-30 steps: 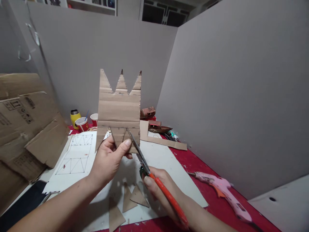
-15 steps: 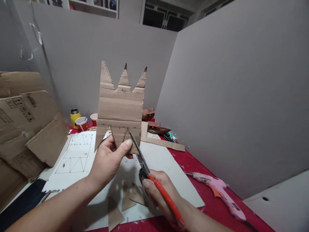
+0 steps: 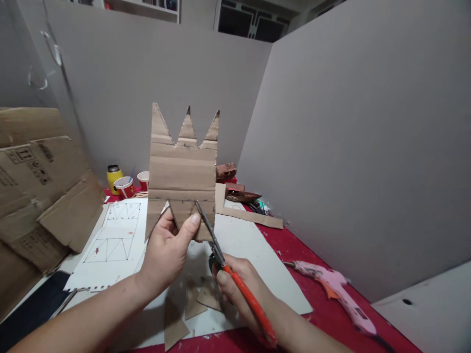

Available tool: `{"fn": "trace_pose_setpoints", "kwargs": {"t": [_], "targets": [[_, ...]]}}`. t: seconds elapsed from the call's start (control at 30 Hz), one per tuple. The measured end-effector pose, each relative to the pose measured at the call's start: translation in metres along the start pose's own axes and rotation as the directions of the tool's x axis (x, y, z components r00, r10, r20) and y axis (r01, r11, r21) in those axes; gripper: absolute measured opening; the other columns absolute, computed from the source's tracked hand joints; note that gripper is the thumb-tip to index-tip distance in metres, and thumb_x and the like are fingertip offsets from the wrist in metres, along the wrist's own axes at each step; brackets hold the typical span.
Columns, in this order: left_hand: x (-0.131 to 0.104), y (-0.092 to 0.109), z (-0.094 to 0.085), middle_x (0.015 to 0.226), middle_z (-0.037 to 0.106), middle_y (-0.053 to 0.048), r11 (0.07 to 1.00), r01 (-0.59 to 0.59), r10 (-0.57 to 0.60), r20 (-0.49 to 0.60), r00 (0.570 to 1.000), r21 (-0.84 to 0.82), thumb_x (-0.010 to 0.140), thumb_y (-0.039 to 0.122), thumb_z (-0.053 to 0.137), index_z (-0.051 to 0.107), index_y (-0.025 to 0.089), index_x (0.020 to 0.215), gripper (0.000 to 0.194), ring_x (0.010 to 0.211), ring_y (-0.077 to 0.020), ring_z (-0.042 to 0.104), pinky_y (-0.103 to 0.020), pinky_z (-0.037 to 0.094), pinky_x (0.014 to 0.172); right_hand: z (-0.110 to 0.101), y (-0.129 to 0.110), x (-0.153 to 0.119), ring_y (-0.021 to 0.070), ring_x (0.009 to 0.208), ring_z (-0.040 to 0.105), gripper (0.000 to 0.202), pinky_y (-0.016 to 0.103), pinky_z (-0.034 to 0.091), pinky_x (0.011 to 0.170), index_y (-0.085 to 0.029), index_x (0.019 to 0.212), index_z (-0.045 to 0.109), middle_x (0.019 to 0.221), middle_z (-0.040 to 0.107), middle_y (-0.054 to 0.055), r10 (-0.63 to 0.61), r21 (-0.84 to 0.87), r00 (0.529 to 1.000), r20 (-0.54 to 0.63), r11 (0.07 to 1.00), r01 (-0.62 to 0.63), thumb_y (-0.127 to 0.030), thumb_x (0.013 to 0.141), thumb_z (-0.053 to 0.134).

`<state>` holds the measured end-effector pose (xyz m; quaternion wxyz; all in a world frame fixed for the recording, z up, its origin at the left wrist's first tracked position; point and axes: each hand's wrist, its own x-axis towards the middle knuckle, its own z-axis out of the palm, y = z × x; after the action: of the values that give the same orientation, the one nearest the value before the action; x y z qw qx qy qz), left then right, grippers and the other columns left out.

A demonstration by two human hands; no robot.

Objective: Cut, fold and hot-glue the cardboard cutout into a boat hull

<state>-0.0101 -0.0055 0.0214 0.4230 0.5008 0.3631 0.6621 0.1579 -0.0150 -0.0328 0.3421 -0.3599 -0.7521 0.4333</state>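
A brown cardboard piece [image 3: 182,169] with three pointed teeth along its top stands upright in front of me. My left hand [image 3: 167,245] pinches its lower edge, thumb in front and fingers behind. Notches are cut into the lower edge too, beside pencilled lines. My right hand [image 3: 246,289] grips scissors [image 3: 239,284] with red handles. Their blades lie against the lower right of the cardboard, the tip at the drawn line near the crease. Beneath the hands, several cardboard triangles [image 3: 175,323] rest on a white board [image 3: 272,284].
A paper with drawn triangles [image 3: 110,230] lies left, near stacked cardboard boxes [image 3: 40,186]. A pink glue gun [image 3: 338,289] rests on the red cloth [image 3: 294,255] at right. Behind are a yellow bottle [image 3: 114,179], paper cups [image 3: 124,187], an L-shaped cardboard strip [image 3: 250,215] and a model boat [image 3: 241,195].
The cardboard has dropped slightly in view, along with its teeth. The scissors remain at its lower right, their blades looking a little more closed together.
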Motion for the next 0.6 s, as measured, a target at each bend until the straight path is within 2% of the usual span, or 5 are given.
{"fn": "trace_pose_setpoints", "kwargs": {"t": [0.17,0.33,0.47,0.6], "targets": [[0.000,0.003,0.001,0.115,0.073,-0.005,1.000,0.008,-0.008,-0.004,1.000,-0.004,0.084,0.035,0.069,0.067,0.021,0.105,0.026,0.106,-0.0169,0.066,-0.029,0.048,0.098,0.001,-0.005,-0.002,0.0085,0.048,0.031,0.055,0.023,0.027,0.043,-0.021,0.071,0.040,0.056,0.035,-0.006,0.009,0.072,1.000,0.029,0.997,-0.011,-0.072,0.088,0.038],[-0.002,0.005,0.003,0.115,0.073,-0.004,1.000,-0.015,0.015,0.000,1.000,-0.017,0.084,0.034,0.069,0.067,0.023,0.112,0.030,0.109,-0.0163,0.065,-0.029,0.047,0.100,0.004,-0.006,-0.004,0.0072,0.046,0.027,0.054,0.022,0.023,0.041,-0.022,0.070,0.038,0.053,0.031,-0.008,0.018,0.170,0.999,0.035,0.985,-0.024,-0.073,0.085,0.045],[-0.002,0.008,0.004,0.105,0.075,-0.002,1.000,0.017,-0.017,-0.021,1.000,-0.008,0.083,0.035,0.070,0.069,0.022,0.100,0.021,0.100,-0.0152,0.067,-0.027,0.049,0.093,0.005,-0.006,-0.004,0.0060,0.044,0.023,0.056,0.022,0.019,0.039,-0.023,0.068,0.034,0.051,0.027,-0.009,0.058,0.219,0.998,0.032,0.974,-0.064,-0.074,0.082,0.048],[-0.003,0.013,0.004,0.087,0.075,-0.001,0.998,0.049,-0.046,-0.070,0.996,0.039,0.081,0.035,0.072,0.067,0.020,0.080,0.016,0.087,-0.0161,0.068,-0.027,0.052,0.085,0.007,-0.005,-0.004,0.0058,0.043,0.024,0.056,0.022,0.019,0.039,-0.022,0.068,0.034,0.051,0.026,-0.010,0.048,0.240,0.998,0.048,0.969,-0.059,-0.075,0.082,0.049]]}}
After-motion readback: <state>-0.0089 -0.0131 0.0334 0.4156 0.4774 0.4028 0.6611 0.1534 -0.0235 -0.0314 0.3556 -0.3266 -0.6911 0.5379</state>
